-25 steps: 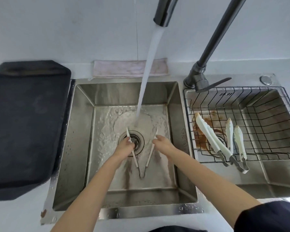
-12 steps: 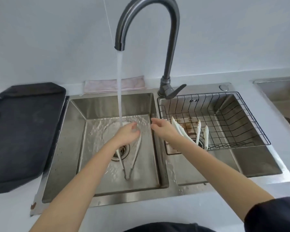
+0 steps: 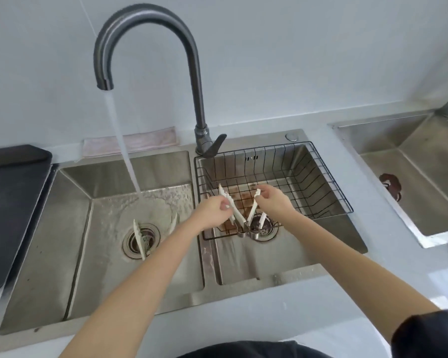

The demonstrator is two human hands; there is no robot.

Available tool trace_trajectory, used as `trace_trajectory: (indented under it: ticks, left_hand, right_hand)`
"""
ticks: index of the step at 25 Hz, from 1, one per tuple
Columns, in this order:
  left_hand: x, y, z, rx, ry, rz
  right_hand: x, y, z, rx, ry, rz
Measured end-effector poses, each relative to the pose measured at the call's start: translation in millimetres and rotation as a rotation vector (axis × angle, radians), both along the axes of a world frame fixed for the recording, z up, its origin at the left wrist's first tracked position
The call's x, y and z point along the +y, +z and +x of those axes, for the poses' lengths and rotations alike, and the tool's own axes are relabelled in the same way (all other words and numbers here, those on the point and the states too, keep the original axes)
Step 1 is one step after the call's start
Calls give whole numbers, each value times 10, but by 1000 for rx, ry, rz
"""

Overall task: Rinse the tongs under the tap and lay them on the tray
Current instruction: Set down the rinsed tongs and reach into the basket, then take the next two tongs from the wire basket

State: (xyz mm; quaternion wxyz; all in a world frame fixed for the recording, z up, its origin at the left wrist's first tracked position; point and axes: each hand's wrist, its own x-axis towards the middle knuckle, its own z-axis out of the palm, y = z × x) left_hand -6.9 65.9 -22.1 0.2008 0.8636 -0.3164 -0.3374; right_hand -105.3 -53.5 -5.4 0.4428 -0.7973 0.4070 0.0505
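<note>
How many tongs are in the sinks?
3. The loose tongs lie over the left basin's drain. The held tongs are in the wire basket, gripped by the left hand and right hand. The third tongs lie beside them, partly hidden.

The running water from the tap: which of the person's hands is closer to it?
Left. The left hand is just right of the water stream, by the basin divider; the right hand is farther right, over the wire basket.
</note>
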Motion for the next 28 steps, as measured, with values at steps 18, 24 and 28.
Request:
trace_trajectory:
  ticks: [18, 24, 28]
  left_hand:
    - [-489, -208, -248, -99, -14, 307]
    - [-453, -171, -274, -6, 58, 228]
    - [-395, -99, -311, 94, 159, 48]
  right_hand:
    - [-359, -566, 30, 298, 131, 34]
    - [-350, -426, 9, 217, 54, 34]
    - [-307, -286, -5, 56, -22, 65]
